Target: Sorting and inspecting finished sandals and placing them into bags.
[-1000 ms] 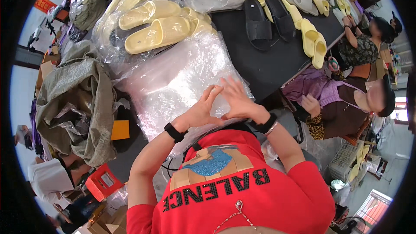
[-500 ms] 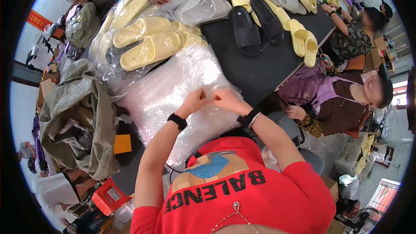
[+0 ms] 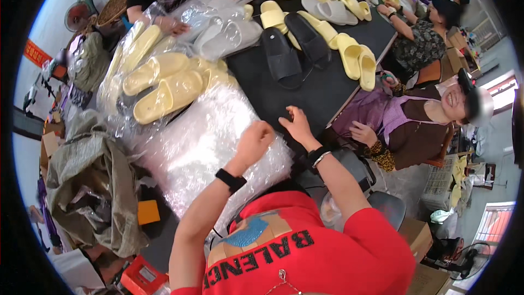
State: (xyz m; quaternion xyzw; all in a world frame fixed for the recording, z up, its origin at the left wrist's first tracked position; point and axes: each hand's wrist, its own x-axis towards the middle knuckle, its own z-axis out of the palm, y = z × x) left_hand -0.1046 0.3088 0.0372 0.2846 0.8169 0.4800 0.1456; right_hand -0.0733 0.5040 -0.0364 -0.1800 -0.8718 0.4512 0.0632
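A thick stack of clear plastic bags [image 3: 202, 147] lies on the near end of a black table [image 3: 316, 95]. My left hand [image 3: 254, 141], with a black band on the wrist, sits curled on the stack's right side and pinches the top film. Just right of it, my right hand [image 3: 297, 125] hovers at the stack's edge over the black tabletop, fingers spread and holding nothing. Bagged pale yellow slippers [image 3: 164, 90] lie beyond the stack.
A black slipper pair [image 3: 292, 54], loose yellow slippers [image 3: 357, 63] and bagged grey slippers [image 3: 226, 33] cover the table. A seated person [image 3: 409, 125] is close on my right, with others at the far end. An olive sack [image 3: 93, 186] sits at my left.
My view has tilted up along the table. Both hands came apart from the bag between them: the left curled into a fist on the stack, the right opened and moved toward the black tabletop.
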